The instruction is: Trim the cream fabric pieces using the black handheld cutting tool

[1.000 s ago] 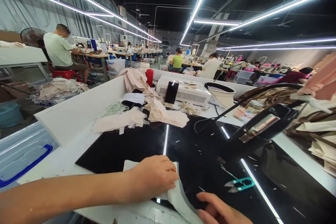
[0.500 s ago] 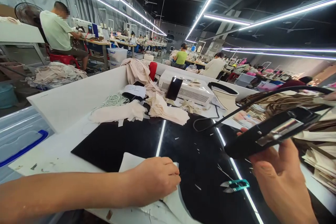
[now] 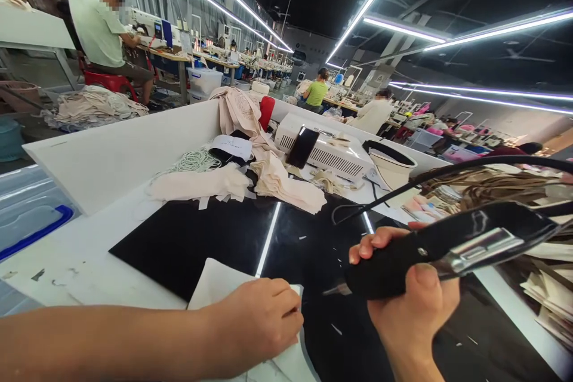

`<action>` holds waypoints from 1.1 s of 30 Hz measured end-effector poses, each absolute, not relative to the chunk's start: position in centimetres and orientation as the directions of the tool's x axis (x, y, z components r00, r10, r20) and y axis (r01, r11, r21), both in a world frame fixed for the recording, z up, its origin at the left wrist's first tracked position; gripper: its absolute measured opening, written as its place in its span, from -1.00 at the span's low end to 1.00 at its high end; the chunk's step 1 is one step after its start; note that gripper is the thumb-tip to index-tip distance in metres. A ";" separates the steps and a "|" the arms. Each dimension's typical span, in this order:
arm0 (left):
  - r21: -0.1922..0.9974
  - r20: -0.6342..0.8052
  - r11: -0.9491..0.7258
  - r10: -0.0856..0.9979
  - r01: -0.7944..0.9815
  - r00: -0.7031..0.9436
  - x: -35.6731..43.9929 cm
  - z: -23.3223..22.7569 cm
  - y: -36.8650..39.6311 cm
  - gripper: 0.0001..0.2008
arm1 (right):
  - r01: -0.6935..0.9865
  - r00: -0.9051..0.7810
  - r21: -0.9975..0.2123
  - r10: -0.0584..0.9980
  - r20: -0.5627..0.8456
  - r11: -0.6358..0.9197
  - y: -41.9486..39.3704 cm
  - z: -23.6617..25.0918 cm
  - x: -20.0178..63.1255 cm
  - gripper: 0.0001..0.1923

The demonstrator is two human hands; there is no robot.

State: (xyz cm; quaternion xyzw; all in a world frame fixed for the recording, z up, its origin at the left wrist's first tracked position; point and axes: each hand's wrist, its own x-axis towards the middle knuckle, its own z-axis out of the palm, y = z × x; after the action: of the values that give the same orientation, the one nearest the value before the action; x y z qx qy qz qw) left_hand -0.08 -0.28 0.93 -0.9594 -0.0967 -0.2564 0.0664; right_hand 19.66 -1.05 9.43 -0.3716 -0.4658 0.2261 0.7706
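My left hand [image 3: 264, 322] is closed at the edge of a pale sheet [image 3: 215, 280], cloth by its look, that lies partly over a black board [image 3: 308, 250]. Its fingers are curled and the thumb is hidden. Wrapped around a black corded hand tool [image 3: 394, 268] with a shiny metal part on its side, my right hand [image 3: 412, 304] holds it above the board. A pointed metal tip [image 3: 338, 290] shows beyond the tool's left end; whether it belongs to the tool I cannot tell. Small pale scraps [image 3: 336, 329] lie on the board.
Behind the board are stacked cream fabric pieces [image 3: 290, 185], a phone [image 3: 303, 147] leaning on a white vented box [image 3: 335, 152], and green cord [image 3: 197, 160]. The tool's black cable [image 3: 447, 174] arcs across the right. A low white wall [image 3: 120, 155] borders the table. Other people sit farther off.
My right hand has brought the black tool left and lower, toward my left hand. The green-handled thread snips seen on the board are no longer visible there. My left hand stays on the sheet.
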 end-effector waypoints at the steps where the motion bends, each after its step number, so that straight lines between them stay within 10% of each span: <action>1: -0.079 0.516 -0.972 0.150 0.222 0.843 -0.1 1.1 -0.3 -0.79 | -0.014 0.459 -0.778 0.696 0.553 0.628 -0.8 9.2 19.2 -0.57; 33: 0.027 0.583 -0.954 0.258 0.298 0.770 0.1 0.2 -1.3 -0.87 | -0.075 0.427 -0.780 0.726 0.538 0.622 -0.1 8.8 17.1 -0.46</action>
State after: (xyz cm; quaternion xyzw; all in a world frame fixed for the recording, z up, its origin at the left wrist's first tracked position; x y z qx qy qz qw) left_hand 0.09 -1.28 0.18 -0.9402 -0.1479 -0.3050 0.0334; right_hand 17.07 -0.12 8.80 -0.3483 -0.4675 0.2604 0.7696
